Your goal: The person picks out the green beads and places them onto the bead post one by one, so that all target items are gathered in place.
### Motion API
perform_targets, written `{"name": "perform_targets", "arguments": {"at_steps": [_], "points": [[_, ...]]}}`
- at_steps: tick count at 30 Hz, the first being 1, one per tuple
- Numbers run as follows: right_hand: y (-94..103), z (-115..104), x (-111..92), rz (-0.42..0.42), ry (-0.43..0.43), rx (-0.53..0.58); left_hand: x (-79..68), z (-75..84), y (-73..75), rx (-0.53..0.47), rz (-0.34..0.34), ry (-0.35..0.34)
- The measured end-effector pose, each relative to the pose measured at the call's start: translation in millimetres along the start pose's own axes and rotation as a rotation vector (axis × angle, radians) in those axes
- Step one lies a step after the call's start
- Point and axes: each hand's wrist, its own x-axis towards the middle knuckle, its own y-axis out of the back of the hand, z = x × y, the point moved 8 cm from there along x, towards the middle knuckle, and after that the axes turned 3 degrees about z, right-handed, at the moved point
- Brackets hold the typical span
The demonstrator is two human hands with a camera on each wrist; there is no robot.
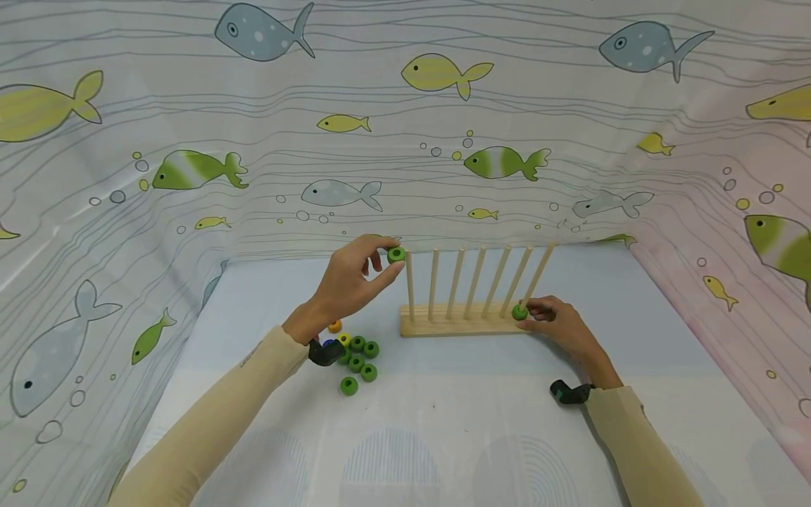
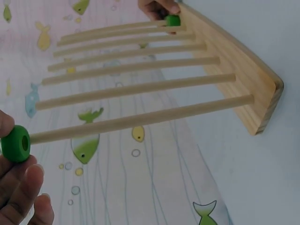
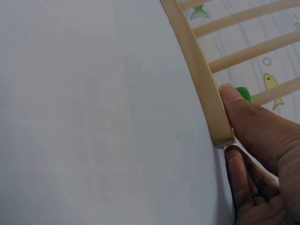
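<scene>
My left hand (image 1: 347, 280) pinches a green bead (image 2: 15, 144) between thumb and fingers, right at the top of the leftmost peg (image 2: 140, 121). In the left wrist view the bead's hole faces the peg's tip. Several thin wooden pegs rise in a row from a pale wooden base (image 1: 459, 326). At the base's far right end, my right hand (image 1: 564, 325) grips the wood, its thumb (image 3: 253, 117) along the top and other fingers beyond the end. Another green bead (image 1: 519, 313) sits low on the rightmost peg, partly hidden by the thumb in the right wrist view.
Several loose green beads (image 1: 356, 363) lie on the white tabletop (image 1: 431, 415), left of the base. A yellow bead (image 1: 344, 339), an orange bead (image 1: 335, 326) and a blue one lie among them, partly behind the left wrist camera (image 1: 326, 353). Fish-printed sheeting (image 1: 393, 155) surrounds the table.
</scene>
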Motion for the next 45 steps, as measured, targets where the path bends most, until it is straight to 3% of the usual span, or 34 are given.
{"name": "perform_targets", "arguments": {"at_steps": [20,45], "points": [[0.1,0.1,0.0,0.01,-0.017,-0.005,18.4,7.3,-8.1,0.006,0.003,-0.044],[-1.0,0.8,0.6,0.008,-0.003,0.013,37.5,12.6,-34.5,0.019,-0.047,-0.059]]}}
